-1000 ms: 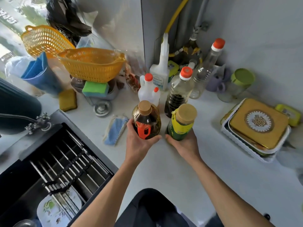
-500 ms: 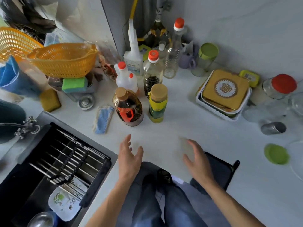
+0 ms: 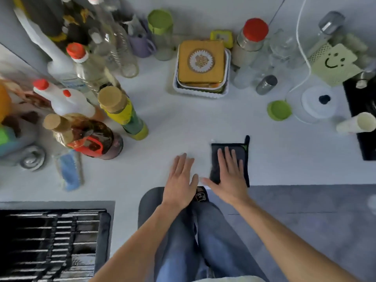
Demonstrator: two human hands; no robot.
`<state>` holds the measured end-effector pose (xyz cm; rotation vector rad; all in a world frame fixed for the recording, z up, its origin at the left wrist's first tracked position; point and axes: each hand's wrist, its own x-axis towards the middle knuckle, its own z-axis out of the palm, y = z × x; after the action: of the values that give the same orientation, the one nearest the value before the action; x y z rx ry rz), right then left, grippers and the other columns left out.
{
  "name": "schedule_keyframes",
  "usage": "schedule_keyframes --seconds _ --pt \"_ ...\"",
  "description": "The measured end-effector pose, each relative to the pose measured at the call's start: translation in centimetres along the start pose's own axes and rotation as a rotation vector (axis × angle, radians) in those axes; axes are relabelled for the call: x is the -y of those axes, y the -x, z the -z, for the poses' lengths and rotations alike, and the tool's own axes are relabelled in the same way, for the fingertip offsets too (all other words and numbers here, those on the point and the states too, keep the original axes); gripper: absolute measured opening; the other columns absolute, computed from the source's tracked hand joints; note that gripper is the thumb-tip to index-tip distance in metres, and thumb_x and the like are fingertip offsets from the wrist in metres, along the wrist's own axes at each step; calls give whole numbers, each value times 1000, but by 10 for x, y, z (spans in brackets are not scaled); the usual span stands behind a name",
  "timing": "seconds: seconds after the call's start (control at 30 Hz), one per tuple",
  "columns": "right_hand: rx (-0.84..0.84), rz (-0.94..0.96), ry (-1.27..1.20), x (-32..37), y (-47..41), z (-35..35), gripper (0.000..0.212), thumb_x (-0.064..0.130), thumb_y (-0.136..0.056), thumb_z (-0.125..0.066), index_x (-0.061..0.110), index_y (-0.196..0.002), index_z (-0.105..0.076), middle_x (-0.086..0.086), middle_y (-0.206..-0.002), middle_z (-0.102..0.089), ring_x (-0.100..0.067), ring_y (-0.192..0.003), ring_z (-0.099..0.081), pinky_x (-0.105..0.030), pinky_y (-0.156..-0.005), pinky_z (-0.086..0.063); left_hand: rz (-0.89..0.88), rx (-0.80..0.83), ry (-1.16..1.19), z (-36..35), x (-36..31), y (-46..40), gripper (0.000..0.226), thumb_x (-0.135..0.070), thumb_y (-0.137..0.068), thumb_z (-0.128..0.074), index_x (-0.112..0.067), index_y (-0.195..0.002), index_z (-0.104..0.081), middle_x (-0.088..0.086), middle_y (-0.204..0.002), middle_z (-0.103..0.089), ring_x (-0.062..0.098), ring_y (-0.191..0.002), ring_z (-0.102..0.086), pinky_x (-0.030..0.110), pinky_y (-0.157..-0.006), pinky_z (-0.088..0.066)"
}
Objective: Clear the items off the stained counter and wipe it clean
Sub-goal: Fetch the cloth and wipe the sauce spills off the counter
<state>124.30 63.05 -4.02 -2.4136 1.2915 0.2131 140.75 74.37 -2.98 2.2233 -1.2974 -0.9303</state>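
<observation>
The right hand (image 3: 228, 176) lies flat, fingers straight, on the dark cloth (image 3: 242, 157) at the counter's (image 3: 183, 123) near edge — its long side running away from the person — while the left hand (image 3: 181, 180), flat and holding nothing, rests just beside it.

Both forearms bare, reaching forward side by side; left hand (image 3: 181, 182) flat, palm down, fingers straight and together; right hand (image 3: 228, 176) flat, palm down, fingers slightly spread, thumb out toward the left hand.
</observation>
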Motion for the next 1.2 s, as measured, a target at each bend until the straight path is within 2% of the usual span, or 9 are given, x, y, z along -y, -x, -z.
schedule_keyframes --seconds 0.17,0.43,0.63,0.7,0.73,0.83,0.97,1.1,1.2 --pt "-44 -20 96 -18 -2 -28 106 84 -91 -26 14 -165 1 -4 -174 9 -25 -161 8 -55 -129 -8 -127 56 -275 -30 -4 -26 65 -36 -112 -35 -18 -170 -13 5 -179 6 25 -165 16 50 -136 0" --pt "-166 28 52 -29 -5 -44 67 42 -106 -32 17 -166 -13 -2 -174 -3 -21 -161 1 -53 -129 -13 -193 -48 -483 -56 9 -28 65 -42 -112 -30 -15 -170 -20 11 -179 -9 34 -166 -6 56 -132 -11" --pt "-195 -40 -409 -27 -3 -20 46 35 -110 -36 22 -154 -44 5 -168 -31 -4 -158 -11 -39 -131 -7 -183 22 -438 -46 6 -28 64 -42 -113 -32 -18 -171 -17 5 -179 -1 26 -165 9 52 -134 -3" --pt "-115 -143 -654 -30 3 0 43 41 -108 -36 30 -147 -50 9 -148 -57 2 -147 -35 -34 -124 -27 -165 68 -400 -36 3 -28 62 -40 -114 -31 -18 -170 -18 2 -179 1 21 -164 15 46 -134 2" --pt "-68 -203 -768 -32 8 12 39 45 -106 -38 34 -139 -55 13 -122 -70 0 -129 -55 -34 -110 -42 -154 87 -362 -30 1 -27 60 -39 -114 -31 -18 -170 -21 1 -180 -1 18 -164 14 42 -134 3" --pt "-60 -311 -1037 -47 32 35 24 44 -100 -46 29 -102 -64 15 -71 -62 -5 -71 -59 -28 -75 -47 -112 113 -231 -12 -5 -12 51 -33 -113 -39 -20 -162 -41 -1 -176 -25 16 -165 -10 37 -132 -22" --pt "-72 -425 -1143 -75 77 43 20 33 -101 -53 29 -103 -73 10 -81 -70 -9 -79 -62 -25 -76 -51 -103 128 -208 1 -12 23 36 -25 -108 -49 -25 -142 -64 -8 -146 -61 13 -139 -50 36 -109 -53" --pt "-99 -606 -1146 -105 134 38 19 39 -94 -56 33 -98 -74 2 -93 -77 -6 -83 -69 -14 -70 -54 -25 241 -229 -3 -7 56 30 -31 -109 -47 -37 -129 -69 -16 -126 -69 11 -119 -64 26 -94 -52" --pt "-115 -771 -1087 -131 179 17 16 35 -93 -59 28 -94 -74 5 -89 -77 -7 -88 -71 -18 -76 -56 -16 344 -260 -17 3 69 20 -33 -107 -43 -45 -102 -58 -15 -86 -64 8 -78 -60 20 -65 -47"
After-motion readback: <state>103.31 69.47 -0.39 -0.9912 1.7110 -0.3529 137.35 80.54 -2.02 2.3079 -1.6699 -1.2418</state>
